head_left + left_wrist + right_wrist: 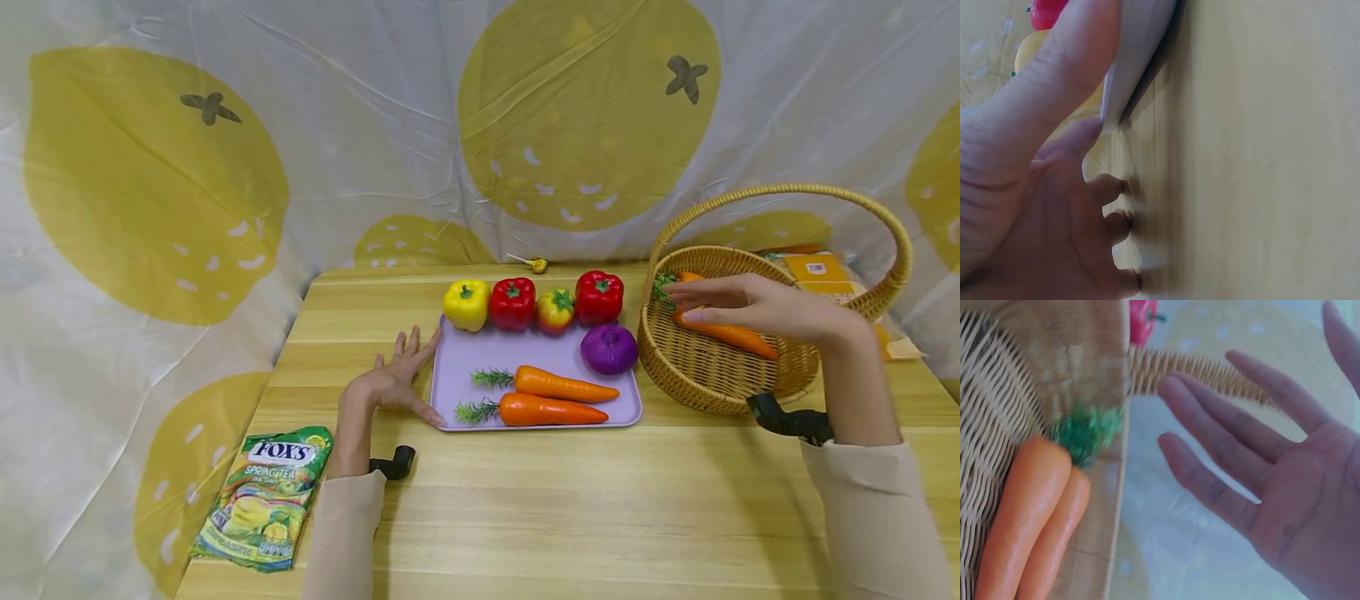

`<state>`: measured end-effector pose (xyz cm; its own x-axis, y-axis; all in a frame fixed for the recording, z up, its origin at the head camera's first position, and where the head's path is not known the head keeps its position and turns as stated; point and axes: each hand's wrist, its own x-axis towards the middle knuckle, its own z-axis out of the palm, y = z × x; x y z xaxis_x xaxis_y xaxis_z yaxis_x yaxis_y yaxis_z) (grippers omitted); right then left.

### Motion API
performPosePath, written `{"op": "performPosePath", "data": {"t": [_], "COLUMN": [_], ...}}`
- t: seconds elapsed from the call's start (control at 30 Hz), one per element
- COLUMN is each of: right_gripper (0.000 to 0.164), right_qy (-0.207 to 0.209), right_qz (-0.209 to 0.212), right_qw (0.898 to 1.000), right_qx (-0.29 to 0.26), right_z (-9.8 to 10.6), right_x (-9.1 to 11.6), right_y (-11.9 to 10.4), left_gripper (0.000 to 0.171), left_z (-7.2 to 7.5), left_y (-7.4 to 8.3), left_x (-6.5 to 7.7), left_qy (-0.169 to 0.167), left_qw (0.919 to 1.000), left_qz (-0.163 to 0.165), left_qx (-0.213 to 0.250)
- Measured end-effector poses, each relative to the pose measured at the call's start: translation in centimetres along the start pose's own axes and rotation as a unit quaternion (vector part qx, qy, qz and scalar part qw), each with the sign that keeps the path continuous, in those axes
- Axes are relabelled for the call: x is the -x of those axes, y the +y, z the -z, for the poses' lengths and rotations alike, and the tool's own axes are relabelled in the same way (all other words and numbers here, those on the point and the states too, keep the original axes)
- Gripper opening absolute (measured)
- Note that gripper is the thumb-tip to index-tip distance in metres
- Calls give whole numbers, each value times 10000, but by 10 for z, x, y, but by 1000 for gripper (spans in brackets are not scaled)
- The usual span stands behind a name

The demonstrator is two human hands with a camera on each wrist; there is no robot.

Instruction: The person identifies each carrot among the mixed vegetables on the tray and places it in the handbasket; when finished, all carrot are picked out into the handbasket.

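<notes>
My left hand (393,382) has its fingers spread, with thumb and index finger touching the left rim of a lilac tray (465,354); the other fingertips rest on the table. Over the wicker basket (686,387) hovers my right hand (772,308), fingers extended and nothing held. Two carrots (1022,519) lie side by side inside the basket, partly hidden by that hand in the head view. On the tray are two more carrots (555,410) and a purple onion (609,350). A yellow bell pepper (467,307), two red bell peppers (513,305) and a red-yellow fruit (556,312) line its back edge.
A green Fox's candy bag (266,500) lies at the table's left edge. Behind the tray is a lollipop (537,265). Orange packaging (821,271) sits behind the basket, whose tall handle (780,190) arches upward. A lemon-print cloth (375,125) hangs at the back.
</notes>
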<state>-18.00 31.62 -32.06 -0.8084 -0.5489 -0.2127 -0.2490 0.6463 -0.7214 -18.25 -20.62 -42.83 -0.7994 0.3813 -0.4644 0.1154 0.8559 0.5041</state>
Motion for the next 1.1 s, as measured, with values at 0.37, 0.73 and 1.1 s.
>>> {"op": "performPosePath", "data": {"t": [0.37,0.73,1.1], "right_gripper": [45,55,61], "right_qy": [-228,-440,-518], "right_qz": [661,1233,1221], "right_qw": [9971,9911,9884], "right_qx": [287,-258,-745], "right_z": [-46,-97,-129], "right_x": [-29,-71,-95], "right_y": [-37,-44,-44], "left_gripper": [147,146,148], "left_z": [1,0,0], "left_y": [0,1,0], "left_x": [1,1,0], "left_qy": [-21,3,-14], "left_qw": [10000,10000,10000], "left_qz": [34,26,-9], "left_qx": [-79,-54,-67]}}
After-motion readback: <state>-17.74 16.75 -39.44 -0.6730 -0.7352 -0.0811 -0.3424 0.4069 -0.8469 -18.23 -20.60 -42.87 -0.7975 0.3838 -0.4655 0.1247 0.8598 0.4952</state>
